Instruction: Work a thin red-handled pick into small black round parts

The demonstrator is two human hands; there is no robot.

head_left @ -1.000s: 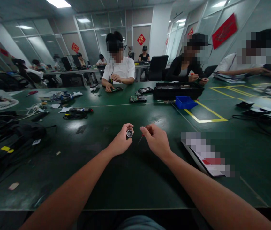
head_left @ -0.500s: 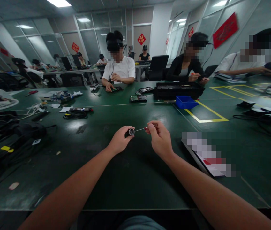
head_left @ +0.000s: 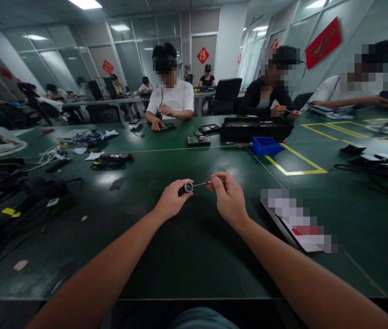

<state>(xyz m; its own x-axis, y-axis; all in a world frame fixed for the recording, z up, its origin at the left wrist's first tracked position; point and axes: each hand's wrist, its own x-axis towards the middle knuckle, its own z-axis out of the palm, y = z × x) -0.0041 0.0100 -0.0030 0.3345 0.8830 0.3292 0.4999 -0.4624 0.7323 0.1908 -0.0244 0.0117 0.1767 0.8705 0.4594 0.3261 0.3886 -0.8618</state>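
The screwdriver [head_left: 209, 182] has swung up toward the cylinder [head_left: 188, 187] at mid-frame. The left hand [head_left: 171, 201] clasps the cylinder in its fingers; the right hand [head_left: 230, 199] pinches the screwdriver.

Before you, the green table [head_left: 187, 265] bears a black tray [head_left: 255, 131] along its far edge, a blue bin [head_left: 267, 147] just beside it, coiled black cable [head_left: 108, 163] left of centre, and, right of centre toward the near edge, a partly blurred pale box [head_left: 294, 221].

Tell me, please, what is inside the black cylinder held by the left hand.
The black cylinder shows grey detail inside its round end, too small to identify. Its deeper inside is hidden, and the left hand covers much of its outside.
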